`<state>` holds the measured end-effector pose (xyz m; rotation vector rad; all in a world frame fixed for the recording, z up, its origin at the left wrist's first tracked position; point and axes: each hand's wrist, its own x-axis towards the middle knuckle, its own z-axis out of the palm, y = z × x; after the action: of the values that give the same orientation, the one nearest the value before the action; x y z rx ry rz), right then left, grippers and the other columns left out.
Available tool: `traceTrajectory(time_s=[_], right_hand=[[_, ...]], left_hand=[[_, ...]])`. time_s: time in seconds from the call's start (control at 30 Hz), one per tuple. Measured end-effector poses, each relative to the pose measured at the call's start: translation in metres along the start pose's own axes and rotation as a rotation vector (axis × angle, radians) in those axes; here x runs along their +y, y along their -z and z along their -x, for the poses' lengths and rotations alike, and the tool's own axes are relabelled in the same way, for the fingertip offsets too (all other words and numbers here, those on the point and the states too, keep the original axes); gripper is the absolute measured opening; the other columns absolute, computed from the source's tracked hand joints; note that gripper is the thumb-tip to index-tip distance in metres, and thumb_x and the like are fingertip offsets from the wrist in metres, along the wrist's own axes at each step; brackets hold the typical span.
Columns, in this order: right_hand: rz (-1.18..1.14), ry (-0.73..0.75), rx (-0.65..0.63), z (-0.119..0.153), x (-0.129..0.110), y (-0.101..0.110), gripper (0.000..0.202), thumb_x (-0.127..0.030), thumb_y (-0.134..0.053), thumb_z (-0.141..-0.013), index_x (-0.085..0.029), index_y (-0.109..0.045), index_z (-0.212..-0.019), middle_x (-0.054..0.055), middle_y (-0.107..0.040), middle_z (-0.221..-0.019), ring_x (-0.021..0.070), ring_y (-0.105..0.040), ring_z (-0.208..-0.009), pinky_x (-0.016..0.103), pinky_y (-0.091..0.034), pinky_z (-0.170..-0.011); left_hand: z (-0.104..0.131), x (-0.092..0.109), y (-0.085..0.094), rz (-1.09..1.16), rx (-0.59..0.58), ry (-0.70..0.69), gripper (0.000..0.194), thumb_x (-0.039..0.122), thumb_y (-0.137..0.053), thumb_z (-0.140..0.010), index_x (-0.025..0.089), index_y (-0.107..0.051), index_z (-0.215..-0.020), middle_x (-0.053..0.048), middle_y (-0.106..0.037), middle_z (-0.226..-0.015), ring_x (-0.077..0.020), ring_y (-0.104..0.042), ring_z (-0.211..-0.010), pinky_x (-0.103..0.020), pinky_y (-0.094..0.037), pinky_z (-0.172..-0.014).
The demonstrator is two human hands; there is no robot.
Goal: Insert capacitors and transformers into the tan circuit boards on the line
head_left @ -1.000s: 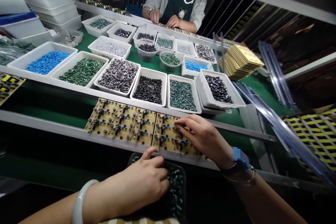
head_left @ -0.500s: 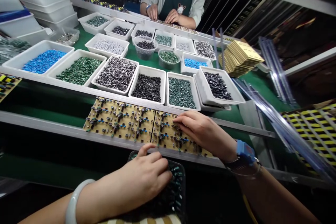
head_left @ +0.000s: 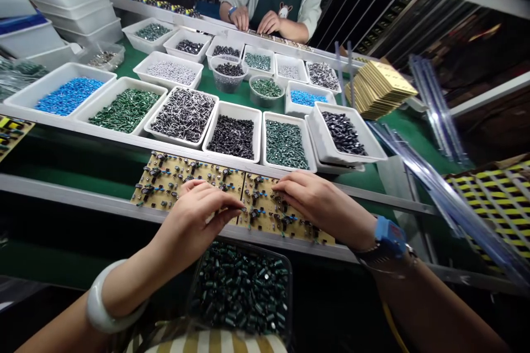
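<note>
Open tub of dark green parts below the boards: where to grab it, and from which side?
I'd pinch the tub's right rim, coming from the right. That upright edge shows bare, whereas the left forearm comes in on the left and striped cloth overlaps the near edge. It's open and full of loose parts, so probably keep it level.

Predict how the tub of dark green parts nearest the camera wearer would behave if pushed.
The tub would probably feel fairly heavy, being packed with parts. Those small, cylindrical parts, lying loose, could roll or spill if it tips.
</note>
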<state>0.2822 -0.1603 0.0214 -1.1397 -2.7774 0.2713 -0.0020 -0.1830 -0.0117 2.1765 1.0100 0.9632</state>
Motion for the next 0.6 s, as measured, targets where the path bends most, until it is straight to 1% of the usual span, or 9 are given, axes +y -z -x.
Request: traceTrajectory(time_s=[0.17,0.27,0.33,0.43,0.47,0.5,0.53,0.57,0.6], right_hand=[[-0.013,-0.005,-0.009,-0.001,0.002,-0.002,0.016,-0.009,-0.053,-0.101,-0.013,-0.066,-0.109,0.011,-0.064,-0.101,0.0244,-0.061,-0.096,0.037,-0.053,-0.087],[-0.021,-0.010,0.014,0.000,0.002,0.000,0.022,-0.008,-0.050,-0.101,-0.015,-0.066,-0.113,0.010,-0.066,-0.103,0.0237,-0.062,-0.097,0.037,-0.054,-0.087],[-0.008,-0.026,0.068,0.003,-0.006,0.002,0.024,-0.008,-0.049,-0.102,-0.015,-0.065,-0.118,0.011,-0.066,-0.107,0.0237,-0.062,-0.100,0.037,-0.053,-0.088],[0.000,-0.005,0.146,0.009,-0.032,-0.002,0.020,-0.011,-0.050,-0.103,-0.015,-0.063,-0.119,0.011,-0.066,-0.107,0.0232,-0.060,-0.097,0.037,-0.051,-0.086],[-0.013,0.032,0.124,0.011,-0.045,-0.008,0.016,-0.015,-0.053,-0.104,-0.015,-0.064,-0.115,0.009,-0.066,-0.103,0.0226,-0.059,-0.093,0.036,-0.050,-0.082],[-0.032,0.078,0.080,0.012,-0.057,-0.015,0.011,-0.021,-0.057,-0.104,-0.015,-0.066,-0.107,0.007,-0.065,-0.095,0.0217,-0.057,-0.085,0.036,-0.049,-0.075],[-0.055,0.136,0.007,0.014,-0.070,-0.024,0.016,-0.031,-0.062,-0.102,-0.016,-0.066,-0.099,0.005,-0.062,-0.087,0.0214,-0.055,-0.079,0.035,-0.047,-0.068],[-0.063,0.160,-0.077,0.015,-0.081,-0.033,0.022,-0.038,-0.066,-0.099,-0.017,-0.065,-0.094,0.004,-0.060,-0.084,0.0219,-0.054,-0.078,0.035,-0.045,-0.064],[-0.067,0.179,-0.131,0.016,-0.090,-0.043,0.024,-0.039,-0.069,-0.097,-0.017,-0.065,-0.091,0.004,-0.059,-0.082,0.0218,-0.053,-0.076,0.035,-0.043,-0.061]], left_hand=[[0.000,-0.009,0.003,0.002,-0.007,0.072,0.012,0.017,-0.069,-0.094,0.027,-0.069,-0.102,0.004,-0.074,-0.094,-0.0151,-0.065,-0.087,-0.035,-0.035,-0.097],[-0.002,-0.010,0.003,0.004,-0.003,0.099,0.010,0.020,-0.070,-0.094,0.027,-0.070,-0.102,0.004,-0.074,-0.095,-0.0159,-0.065,-0.089,-0.035,-0.036,-0.096],[-0.004,-0.011,0.003,0.007,0.004,0.110,0.012,0.022,-0.071,-0.093,0.026,-0.069,-0.105,0.004,-0.075,-0.096,-0.0164,-0.066,-0.090,-0.036,-0.036,-0.097],[-0.008,-0.013,0.003,-0.015,0.009,0.105,0.014,0.023,-0.073,-0.093,0.026,-0.070,-0.106,0.004,-0.076,-0.095,-0.0167,-0.067,-0.090,-0.036,-0.036,-0.096],[-0.011,-0.014,0.003,-0.034,0.010,0.097,0.013,0.022,-0.073,-0.092,0.026,-0.071,-0.104,0.004,-0.076,-0.094,-0.0165,-0.066,-0.089,-0.036,-0.036,-0.096],[-0.013,-0.015,0.003,-0.058,0.015,0.085,0.011,0.022,-0.073,-0.092,0.026,-0.072,-0.101,0.004,-0.076,-0.094,-0.0163,-0.066,-0.088,-0.036,-0.036,-0.096],[-0.016,-0.016,0.003,-0.088,0.023,0.066,0.009,0.021,-0.074,-0.092,0.027,-0.073,-0.099,0.004,-0.076,-0.093,-0.0160,-0.066,-0.088,-0.036,-0.035,-0.096],[-0.020,-0.017,0.003,-0.123,0.030,0.043,0.008,0.021,-0.073,-0.092,0.027,-0.073,-0.097,0.004,-0.076,-0.093,-0.0157,-0.065,-0.087,-0.037,-0.035,-0.096],[-0.023,-0.017,0.003,-0.159,0.030,0.021,0.006,0.022,-0.072,-0.093,0.027,-0.074,-0.097,0.004,-0.076,-0.092,-0.0158,-0.065,-0.087,-0.037,-0.034,-0.096]])
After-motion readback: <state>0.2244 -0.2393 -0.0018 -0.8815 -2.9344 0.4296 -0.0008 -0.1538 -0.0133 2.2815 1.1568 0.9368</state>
